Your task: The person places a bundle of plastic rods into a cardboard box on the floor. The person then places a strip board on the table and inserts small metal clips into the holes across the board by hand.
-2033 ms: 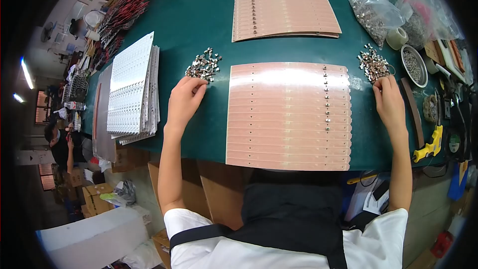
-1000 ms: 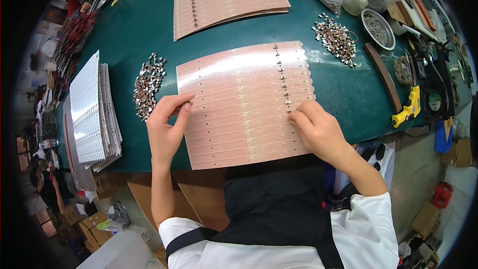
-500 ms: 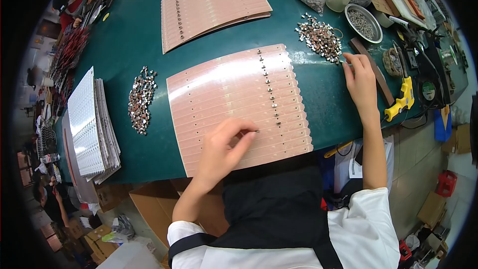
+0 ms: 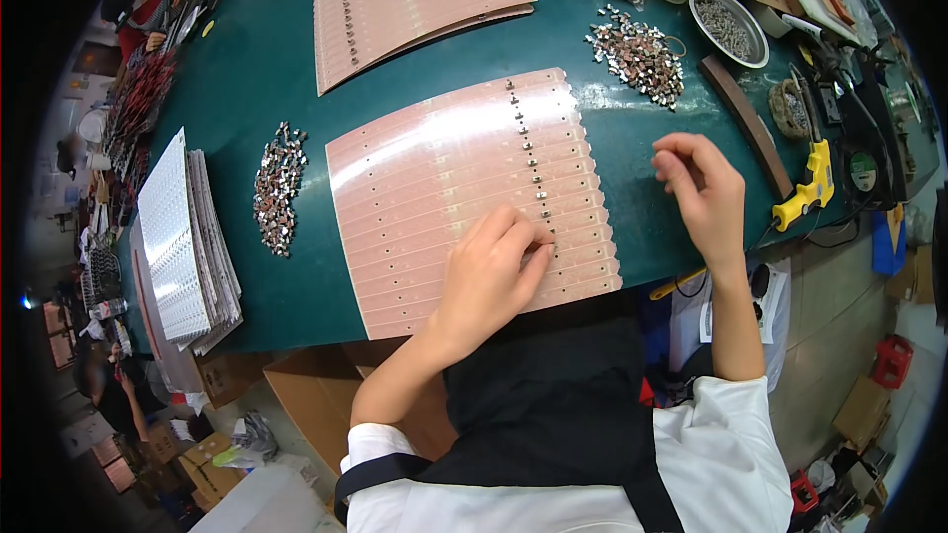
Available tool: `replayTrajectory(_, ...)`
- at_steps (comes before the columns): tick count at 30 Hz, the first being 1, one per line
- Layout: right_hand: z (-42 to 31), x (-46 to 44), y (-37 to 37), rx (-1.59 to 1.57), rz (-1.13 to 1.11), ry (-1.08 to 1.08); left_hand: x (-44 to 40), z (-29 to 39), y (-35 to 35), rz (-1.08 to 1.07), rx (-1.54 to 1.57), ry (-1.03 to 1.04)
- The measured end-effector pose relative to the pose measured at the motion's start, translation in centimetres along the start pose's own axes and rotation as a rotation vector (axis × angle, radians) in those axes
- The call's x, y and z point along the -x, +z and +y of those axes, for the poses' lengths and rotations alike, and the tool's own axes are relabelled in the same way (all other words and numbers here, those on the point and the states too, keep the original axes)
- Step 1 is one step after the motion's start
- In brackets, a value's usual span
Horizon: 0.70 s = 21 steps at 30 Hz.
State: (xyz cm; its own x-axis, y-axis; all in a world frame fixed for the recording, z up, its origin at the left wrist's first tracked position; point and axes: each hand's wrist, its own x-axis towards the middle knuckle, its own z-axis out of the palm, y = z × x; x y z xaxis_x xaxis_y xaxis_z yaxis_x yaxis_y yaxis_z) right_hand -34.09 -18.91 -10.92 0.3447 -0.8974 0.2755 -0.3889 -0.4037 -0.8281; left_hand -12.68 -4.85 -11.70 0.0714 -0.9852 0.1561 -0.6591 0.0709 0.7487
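Note:
A pinkish, ribbed sheet lies before me on the green table, with a column of small metal clips along its right part and rows of small holes. Over the lower end of that column, my left hand is pinched at the sheet's surface; its fingertips hide most of the small metal clip between them. Right of the sheet, my right hand hovers above the table, thumb and fingers closed together. Whatever lies in that pinch is too small to make out. Beyond it is a pile of loose metal clips.
More pink sheets lie at the back. Another clip pile and a stack of white perforated sheets are to the left. A metal bowl, a brown strip and a yellow glue gun lie right. A person sits far left.
My left hand has moved right and slightly up to the clip column. My right hand has drawn away from the clip pile, leftward and toward me. The view has shifted slightly.

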Motion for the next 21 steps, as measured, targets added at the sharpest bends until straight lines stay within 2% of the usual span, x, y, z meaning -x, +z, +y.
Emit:
replayTrajectory(7,-3.2,3.0,0.9,-0.148,-0.197,-0.006,-0.5,0.9,-0.2,0.015,-0.121,0.06)
replayTrajectory(8,-3.1,3.4,1.2,-0.118,-0.202,-0.076,-0.5,1.0,-0.2,0.023,-0.151,0.088)
replayTrajectory(10,-3.4,4.2,1.6,-0.137,-0.234,-0.083,-0.5,1.1,-0.1,0.032,-0.18,0.114)
replayTrajectory(19,-3.7,6.0,3.8,0.034,-0.329,-0.294,0.0,0.5,0.1,0.038,-0.123,0.103)
replayTrajectory(21,-3.8,6.0,4.0,0.108,-0.351,-0.375,0.0,0.5,0.2,0.041,-0.182,0.17)
